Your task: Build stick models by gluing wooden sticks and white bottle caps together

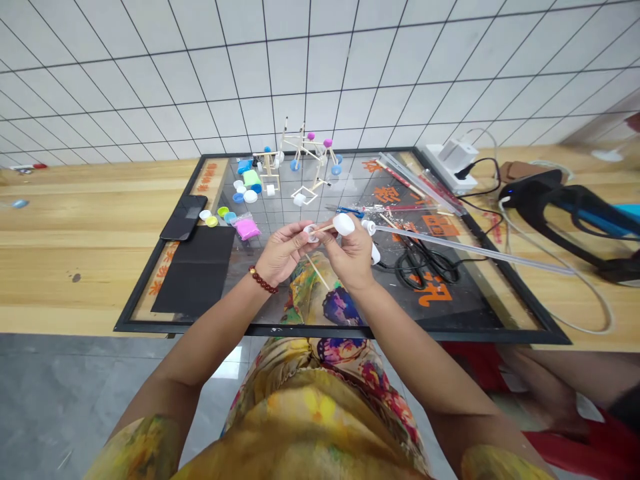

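Observation:
My left hand (pixel 283 253) pinches a small white bottle cap (pixel 311 232) with a thin wooden stick (pixel 326 228) running into it. My right hand (pixel 350 250) is closed around more white caps; one round cap (pixel 343 224) sits at its fingertips on the other end of the stick, and further white pieces (pixel 374 253) poke out on its right side. Another thin stick (pixel 317 272) hangs below my hands. Both hands hover over the near part of a black-framed glass tabletop (pixel 200 327).
Stick-and-cap models (pixel 305 157) stand at the back of the glass. Loose coloured caps (pixel 220 215), pink clay (pixel 247 229), a phone (pixel 184 217), black sheets (pixel 200 267), scissors (pixel 420 263), clear rods (pixel 475 252), a power strip (pixel 455 163) and a glue gun (pixel 565 207) lie around.

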`<state>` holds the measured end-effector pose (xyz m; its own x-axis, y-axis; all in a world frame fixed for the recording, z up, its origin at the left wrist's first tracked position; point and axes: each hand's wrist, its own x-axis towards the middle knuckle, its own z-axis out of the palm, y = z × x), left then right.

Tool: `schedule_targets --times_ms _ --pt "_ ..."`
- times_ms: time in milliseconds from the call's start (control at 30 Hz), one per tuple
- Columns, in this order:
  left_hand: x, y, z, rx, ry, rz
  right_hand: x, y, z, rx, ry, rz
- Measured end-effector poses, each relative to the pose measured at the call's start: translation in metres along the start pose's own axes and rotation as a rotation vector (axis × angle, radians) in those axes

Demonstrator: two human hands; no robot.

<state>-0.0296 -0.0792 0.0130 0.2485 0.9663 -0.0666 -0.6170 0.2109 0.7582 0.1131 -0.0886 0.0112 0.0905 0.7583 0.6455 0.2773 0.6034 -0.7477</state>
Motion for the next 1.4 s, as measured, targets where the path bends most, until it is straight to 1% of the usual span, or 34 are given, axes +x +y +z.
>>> schedule_targets --times_ms 100,200,300,433,567,667,767,833,867,933,1067,1200,1300,1400 --pt "0.0 -0.001 0.001 -0.02 0.017 -0.006 0.0 0.001 0.001 -0.006 0.013 -0.051" --pt "0.0 -0.001 0.002 -0.038 0.057 -0.013 -0.001 0.004 0.002 -0.033 0.005 -0.046" --pt "0.0 -0.002 0.003 -0.053 0.088 -0.018 0.0 0.007 0.003 -0.021 -0.019 -0.011" --pt "0.0 -0.003 0.004 -0.057 0.123 -0.038 0.002 0.011 0.003 0.041 -0.06 0.08" --pt "-0.001 0.0 0.005 -0.043 0.08 -0.058 0.007 0.013 0.003 0.15 -0.114 0.254" --pt "0.001 0.007 0.003 -0.002 0.068 -0.103 0.012 0.011 0.001 0.346 -0.162 0.412" --pt "0.003 0.013 -0.001 0.062 0.088 -0.192 0.018 0.005 -0.002 0.533 -0.266 0.612" --pt "0.003 0.016 -0.003 0.114 0.066 -0.239 0.021 0.001 -0.004 0.607 -0.353 0.759" --pt "0.003 0.017 -0.003 0.134 0.054 -0.243 0.023 -0.001 -0.005 0.631 -0.385 0.817" --pt "0.002 0.018 -0.003 0.16 0.044 -0.231 0.025 -0.004 -0.006 0.655 -0.413 0.883" --pt "0.0 0.019 -0.002 0.183 0.044 -0.243 0.027 -0.004 -0.007 0.628 -0.41 0.903" --pt "-0.001 0.018 -0.002 0.203 0.048 -0.26 0.025 0.003 -0.005 0.583 -0.435 0.934" --pt "-0.001 0.017 -0.002 0.163 0.077 -0.269 0.024 0.008 -0.005 0.543 -0.454 0.957" --pt "0.0 0.016 -0.002 0.082 0.085 -0.312 0.023 0.01 -0.005 0.521 -0.495 0.962"
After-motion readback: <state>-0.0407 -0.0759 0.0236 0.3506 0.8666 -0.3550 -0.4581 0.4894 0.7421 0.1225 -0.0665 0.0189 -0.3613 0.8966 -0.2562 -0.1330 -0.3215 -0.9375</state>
